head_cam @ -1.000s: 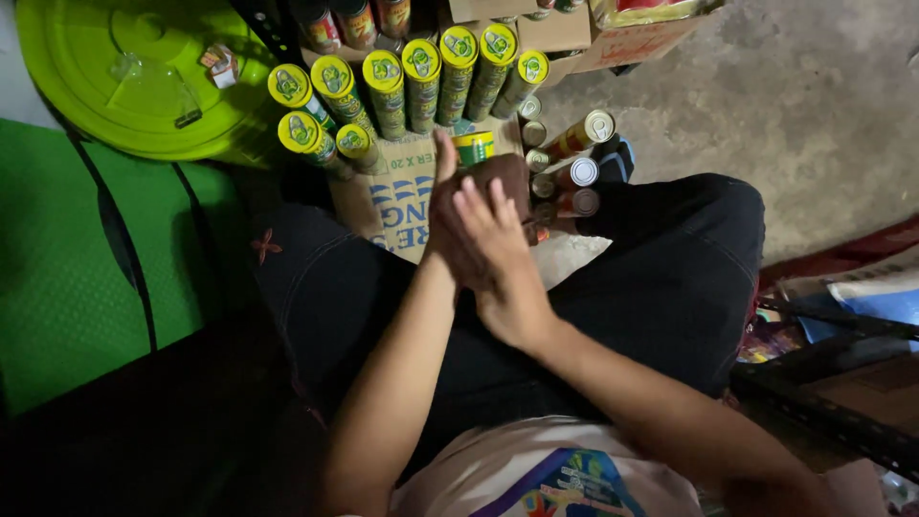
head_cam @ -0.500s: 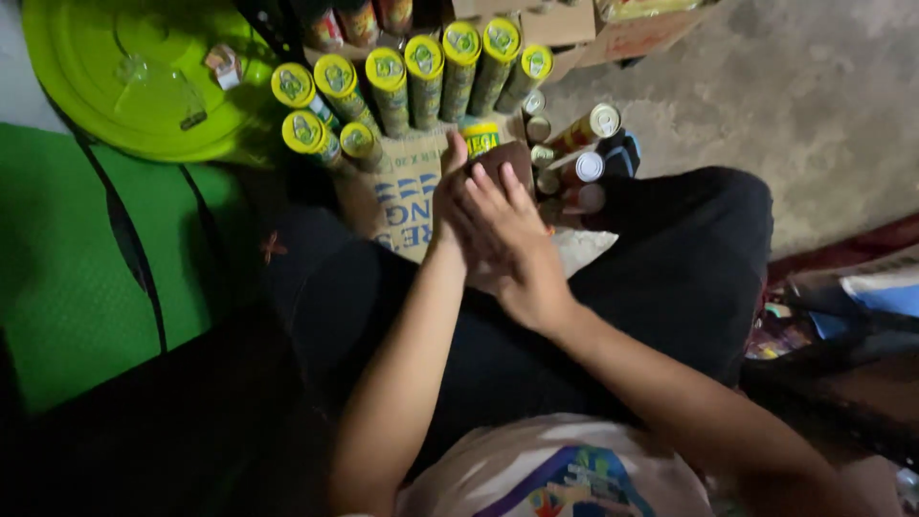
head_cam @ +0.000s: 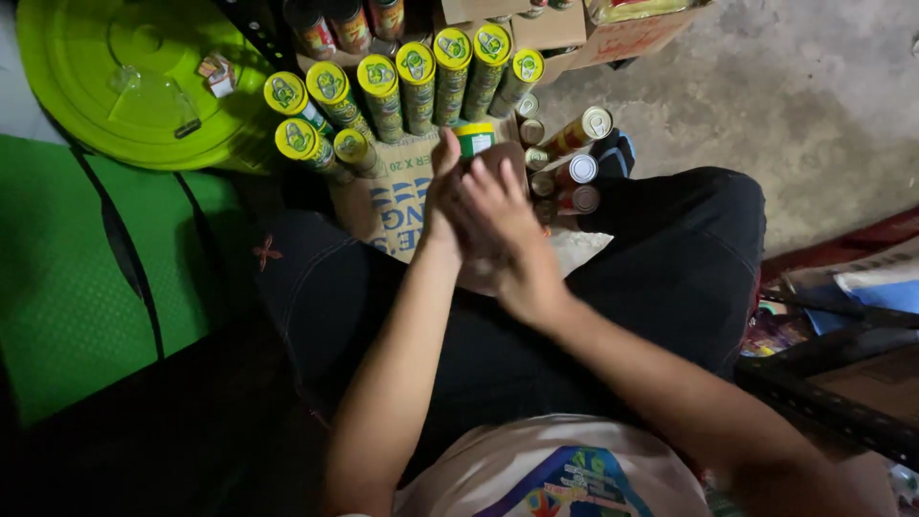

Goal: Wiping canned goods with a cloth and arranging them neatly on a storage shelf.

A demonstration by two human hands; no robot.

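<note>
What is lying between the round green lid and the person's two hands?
In the head view, yellow-topped cans lie in a row between the green lid and the hands.

Dim, shadowed lower left; slightly soft focus.

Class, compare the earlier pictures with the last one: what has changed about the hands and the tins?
Little changed. The left hand and right hand stay pressed together around the yellow-lidded green can, fingers shifting slightly. The row of yellow-topped cans and the round lime-green plastic lid stayed put.

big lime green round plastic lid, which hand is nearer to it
Left. The left hand sits on the side toward the big lime green round plastic lid; the right hand is beyond it, farther away.
</note>
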